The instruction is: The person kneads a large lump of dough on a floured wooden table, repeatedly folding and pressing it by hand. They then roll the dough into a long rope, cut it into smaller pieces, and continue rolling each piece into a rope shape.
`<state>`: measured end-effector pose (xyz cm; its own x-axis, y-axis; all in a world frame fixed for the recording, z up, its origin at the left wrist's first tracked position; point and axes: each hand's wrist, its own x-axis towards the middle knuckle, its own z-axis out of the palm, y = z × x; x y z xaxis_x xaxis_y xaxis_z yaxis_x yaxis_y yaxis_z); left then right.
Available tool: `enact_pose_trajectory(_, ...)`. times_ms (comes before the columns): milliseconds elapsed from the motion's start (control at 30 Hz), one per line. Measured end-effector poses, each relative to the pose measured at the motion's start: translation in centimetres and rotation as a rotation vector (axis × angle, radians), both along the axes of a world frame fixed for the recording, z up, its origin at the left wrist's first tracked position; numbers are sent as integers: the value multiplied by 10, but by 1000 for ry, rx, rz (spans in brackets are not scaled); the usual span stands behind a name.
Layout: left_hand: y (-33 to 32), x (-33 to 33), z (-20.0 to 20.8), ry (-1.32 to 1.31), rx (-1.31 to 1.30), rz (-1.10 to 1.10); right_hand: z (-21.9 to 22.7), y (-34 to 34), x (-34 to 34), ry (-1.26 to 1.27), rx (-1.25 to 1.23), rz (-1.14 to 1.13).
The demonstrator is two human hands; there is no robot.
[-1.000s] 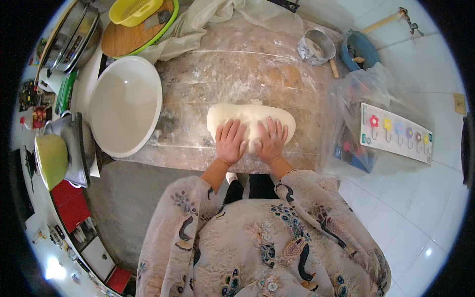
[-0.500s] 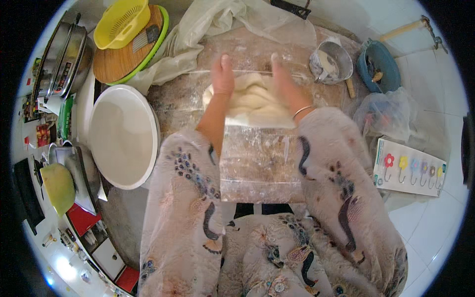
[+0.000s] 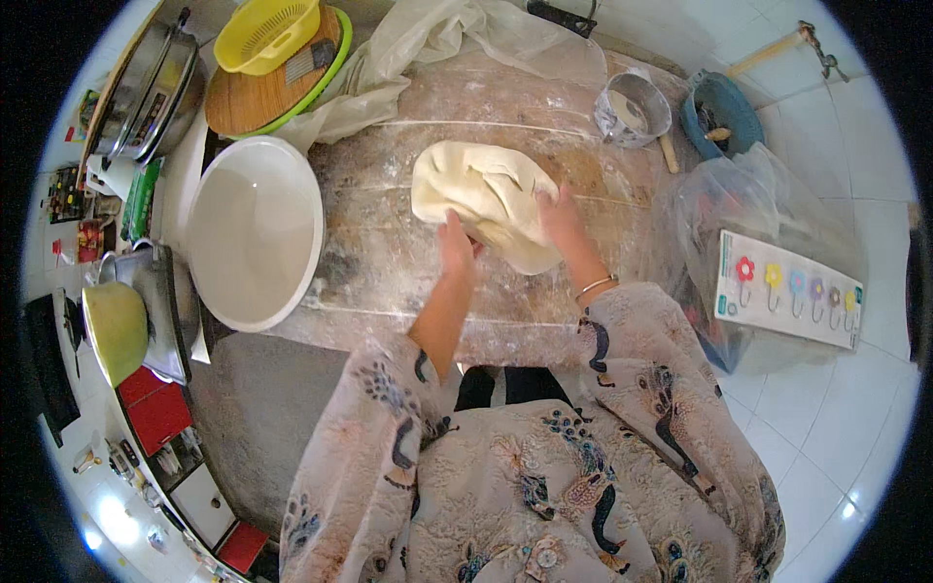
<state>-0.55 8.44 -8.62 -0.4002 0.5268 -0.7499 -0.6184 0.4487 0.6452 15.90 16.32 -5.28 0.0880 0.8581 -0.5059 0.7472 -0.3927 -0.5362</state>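
Observation:
A large lump of pale dough (image 3: pixel 486 189), folded and creased on top, rests on the floury wooden board (image 3: pixel 389 262). At its near left edge, my left hand (image 3: pixel 457 245) grips the dough, with fingertips tucked partly under it and hidden. My right hand (image 3: pixel 564 223) holds the dough's right edge, thumb on top and the other fingers mostly out of sight. The dough's near right part sags toward me between the two hands.
Left of the board stands a big white basin (image 3: pixel 258 233). Behind it are a yellow colander (image 3: pixel 267 39) and a round wooden board (image 3: pixel 262 97). Clear plastic sheeting lies along the back. To the right are a floury clear container (image 3: pixel 632 107), a blue basket (image 3: pixel 719 112) and a card of flower hooks (image 3: pixel 787 290).
My hands were blurred and raised near the dough's far sides. Now they are nearer me, gripping its near left and right edges, and the dough has turned and bunched.

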Motion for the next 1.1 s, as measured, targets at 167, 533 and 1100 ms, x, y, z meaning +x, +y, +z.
enact_pose_trajectory(167,-14,-59,11,520,50,-567,-92,-124,3,136,167,-105)
enact_pose_trajectory(533,-100,-37,51,1073,-89,-1030,30,-77,-43,305,-236,127)
enact_pose_trajectory(1100,-10,-88,48,591,96,-1308,22,27,8,718,-748,129)
